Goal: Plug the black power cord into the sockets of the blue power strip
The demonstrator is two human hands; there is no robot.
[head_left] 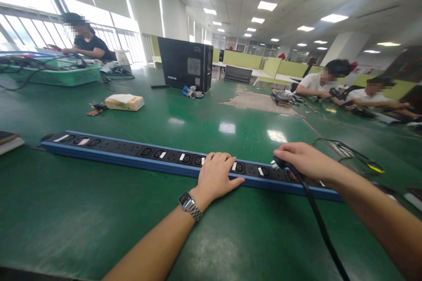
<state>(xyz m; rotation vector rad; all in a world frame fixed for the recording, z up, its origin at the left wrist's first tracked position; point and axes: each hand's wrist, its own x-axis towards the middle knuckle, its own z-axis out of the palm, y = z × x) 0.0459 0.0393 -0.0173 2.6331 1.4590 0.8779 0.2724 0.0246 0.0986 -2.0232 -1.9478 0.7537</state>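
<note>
In the head view, my left hand [216, 178] lies mid-frame across the blue-edged power strip [178, 158], which slants from centre left to lower right, its thumb spread from the fingers, while right of centre my right hand [298, 158] pinches a black plug [280, 162] over the strip, its cable [318, 215] trailing to the bottom edge.

A smartwatch [187, 201] with a dark, glossy, round-cornered rectangular face circled the wearer's left wrist [199, 198] on a silver-toned band [197, 214] of metal links, while the left forearm [154, 243], right forearm [372, 204], left hand [216, 175] and right hand [305, 159] were bare.
</note>
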